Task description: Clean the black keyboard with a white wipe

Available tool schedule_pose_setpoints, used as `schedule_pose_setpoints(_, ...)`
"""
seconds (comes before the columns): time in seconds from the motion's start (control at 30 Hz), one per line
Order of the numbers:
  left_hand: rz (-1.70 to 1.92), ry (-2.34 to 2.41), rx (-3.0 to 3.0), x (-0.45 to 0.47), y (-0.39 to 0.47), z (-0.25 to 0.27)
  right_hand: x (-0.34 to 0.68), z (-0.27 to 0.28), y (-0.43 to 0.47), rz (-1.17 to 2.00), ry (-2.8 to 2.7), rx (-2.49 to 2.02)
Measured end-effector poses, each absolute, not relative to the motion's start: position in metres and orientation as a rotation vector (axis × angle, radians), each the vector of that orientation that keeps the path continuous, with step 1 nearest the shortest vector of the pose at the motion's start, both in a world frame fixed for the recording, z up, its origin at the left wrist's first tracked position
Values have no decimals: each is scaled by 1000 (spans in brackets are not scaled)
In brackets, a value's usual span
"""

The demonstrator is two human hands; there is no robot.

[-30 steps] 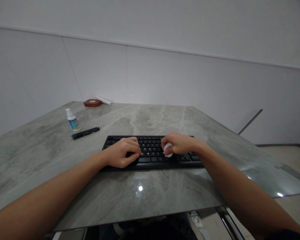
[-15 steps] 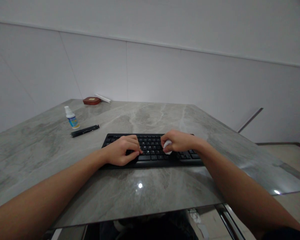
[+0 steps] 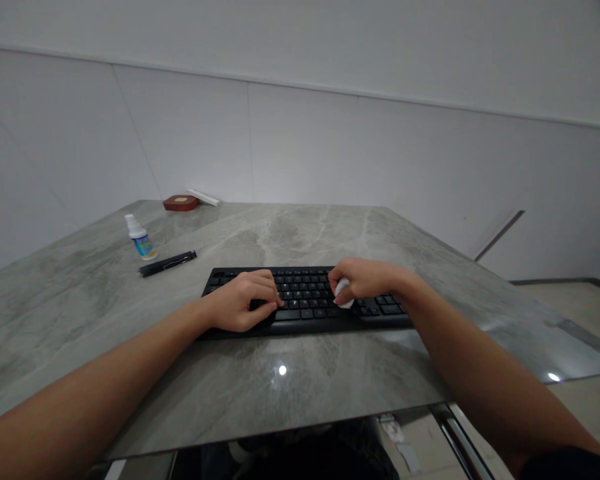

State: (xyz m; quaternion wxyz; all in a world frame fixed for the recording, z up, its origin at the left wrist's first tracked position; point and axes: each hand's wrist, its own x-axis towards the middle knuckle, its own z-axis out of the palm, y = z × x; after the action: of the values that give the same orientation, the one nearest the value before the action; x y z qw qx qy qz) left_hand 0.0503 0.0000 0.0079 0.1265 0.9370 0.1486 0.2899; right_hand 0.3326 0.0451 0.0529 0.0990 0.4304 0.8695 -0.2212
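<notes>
A black computer keyboard (image 3: 300, 325) lies on the marbled grey table. My left hand (image 3: 243, 300) rests over its left part, fingers bent down onto the keys and the thumb apart, with nothing seen in it. My right hand (image 3: 363, 278) is closed around a crumpled white tissue (image 3: 344, 293), which touches or hovers just over the keys right of the middle. Part of the tissue is hidden inside the fingers, and both hands cover some keys.
To the left stand a white spray bottle (image 3: 143, 241) with a blue label and a black brush-like tool (image 3: 167, 264) lying flat. A reddish-brown case (image 3: 181, 203) and a white strip (image 3: 203, 197) sit against the wall. The table's front edge runs close below the keyboard.
My right hand has shifted a little to the right along the keyboard with the tissue. My left hand stays in place, and the view has moved very slightly.
</notes>
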Motion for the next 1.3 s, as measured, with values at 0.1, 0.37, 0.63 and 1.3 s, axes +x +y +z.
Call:
schedule_pose_setpoints(0.1, 847, 428, 2727, 50, 0, 8, 341, 55, 48, -582, 2455, 1394)
schedule_pose_setpoints(0.37, 831, 434, 2728, 49, 1, 7, 346, 54, 52, -531, 2367, 1519)
schedule_pose_setpoints(0.63, 839, 430, 2727, 50, 1, 7, 340, 57, 49, -472, 2456, 1442)
schedule_pose_setpoints(1.3, 842, 427, 2728, 50, 0, 8, 321, 46, 40, -623, 2691, 1197)
